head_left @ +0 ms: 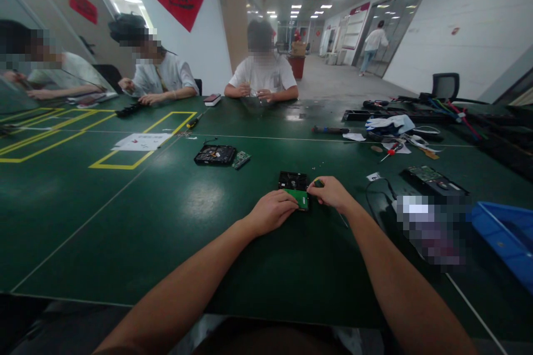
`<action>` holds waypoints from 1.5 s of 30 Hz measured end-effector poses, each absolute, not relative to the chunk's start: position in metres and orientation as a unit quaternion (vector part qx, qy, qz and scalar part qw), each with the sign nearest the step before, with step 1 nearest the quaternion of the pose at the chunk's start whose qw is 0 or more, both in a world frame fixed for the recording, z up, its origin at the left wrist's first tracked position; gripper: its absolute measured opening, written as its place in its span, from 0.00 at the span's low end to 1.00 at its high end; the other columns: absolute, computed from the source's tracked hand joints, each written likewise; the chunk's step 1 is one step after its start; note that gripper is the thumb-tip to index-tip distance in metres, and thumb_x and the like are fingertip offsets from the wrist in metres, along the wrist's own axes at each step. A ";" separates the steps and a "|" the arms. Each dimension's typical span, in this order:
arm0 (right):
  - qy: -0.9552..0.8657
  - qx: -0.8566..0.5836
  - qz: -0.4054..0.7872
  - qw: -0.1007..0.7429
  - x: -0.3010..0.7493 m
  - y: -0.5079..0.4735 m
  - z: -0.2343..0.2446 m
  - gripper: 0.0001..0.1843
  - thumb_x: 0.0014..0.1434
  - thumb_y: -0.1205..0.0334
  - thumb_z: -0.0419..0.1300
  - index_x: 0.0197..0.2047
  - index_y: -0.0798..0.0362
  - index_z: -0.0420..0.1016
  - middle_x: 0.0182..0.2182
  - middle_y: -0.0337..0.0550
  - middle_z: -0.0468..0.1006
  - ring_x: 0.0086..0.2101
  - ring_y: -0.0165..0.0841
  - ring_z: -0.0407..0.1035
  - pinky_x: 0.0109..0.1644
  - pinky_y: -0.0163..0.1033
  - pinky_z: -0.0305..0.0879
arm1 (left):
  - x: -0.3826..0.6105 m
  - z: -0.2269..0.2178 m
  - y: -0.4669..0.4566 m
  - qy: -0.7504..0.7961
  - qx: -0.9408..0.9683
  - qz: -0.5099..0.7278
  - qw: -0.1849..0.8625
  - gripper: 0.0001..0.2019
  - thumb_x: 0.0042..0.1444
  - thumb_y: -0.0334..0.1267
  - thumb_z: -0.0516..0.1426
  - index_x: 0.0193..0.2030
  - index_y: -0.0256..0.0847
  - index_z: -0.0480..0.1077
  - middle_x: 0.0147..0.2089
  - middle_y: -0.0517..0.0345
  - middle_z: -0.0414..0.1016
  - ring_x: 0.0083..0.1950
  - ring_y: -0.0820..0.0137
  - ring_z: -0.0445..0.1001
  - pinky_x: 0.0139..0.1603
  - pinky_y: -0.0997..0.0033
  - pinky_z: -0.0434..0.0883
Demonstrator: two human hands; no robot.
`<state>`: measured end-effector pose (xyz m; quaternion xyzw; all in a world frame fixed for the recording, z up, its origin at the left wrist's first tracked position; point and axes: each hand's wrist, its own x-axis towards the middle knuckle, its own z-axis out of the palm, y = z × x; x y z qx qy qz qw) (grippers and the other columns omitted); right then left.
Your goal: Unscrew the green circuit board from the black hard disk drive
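A black hard drive (pixel 292 180) lies on the green table (pixel 175 222) just beyond my hands. In front of it sits a small green circuit board (pixel 298 198). My left hand (pixel 271 212) is closed on the board's left edge, fingers curled over it. My right hand (pixel 332 192) is closed in a pinch at the board's right corner; a thin tool shaft (pixel 342 218) seems to run from under it, but what the fingers hold is too small to name.
A second opened hard drive (pixel 215 155) with a green board (pixel 241 160) lies farther left. Tools, cables and parts (pixel 395 133) clutter the right side, with a blue bin (pixel 506 236) at the right edge. Three seated people work across the table; yellow tape outlines (pixel 125 147) mark the left.
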<state>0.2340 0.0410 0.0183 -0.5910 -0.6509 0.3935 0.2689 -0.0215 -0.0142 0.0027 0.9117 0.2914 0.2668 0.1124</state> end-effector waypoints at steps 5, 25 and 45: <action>-0.730 -0.580 0.260 0.252 0.230 0.039 0.027 0.04 0.56 0.61 0.67 0.30 0.50 0.80 0.27 0.42 0.80 0.28 0.34 0.70 0.33 0.38 0.60 | -0.026 0.004 -0.013 0.306 0.902 0.281 0.114 0.11 0.72 0.41 0.57 0.55 0.47 0.78 0.58 0.50 0.80 0.60 0.60 0.77 0.64 0.54 0.73; -0.824 -0.549 0.042 0.132 0.230 0.035 0.036 0.10 0.68 0.56 0.59 0.42 0.50 0.81 0.43 0.48 0.84 0.41 0.40 0.76 0.45 0.40 0.64 | -0.028 -0.011 -0.002 0.275 0.919 0.277 0.062 0.14 0.72 0.39 0.57 0.59 0.42 0.77 0.65 0.49 0.77 0.67 0.58 0.75 0.70 0.50 0.71; -0.844 -0.522 0.053 0.113 0.229 0.031 0.038 0.08 0.66 0.59 0.62 0.42 0.50 0.82 0.40 0.47 0.85 0.40 0.38 0.77 0.44 0.37 0.64 | -0.026 -0.011 -0.004 0.274 0.917 0.284 0.060 0.13 0.71 0.37 0.58 0.58 0.42 0.77 0.64 0.47 0.78 0.66 0.56 0.76 0.67 0.47 0.74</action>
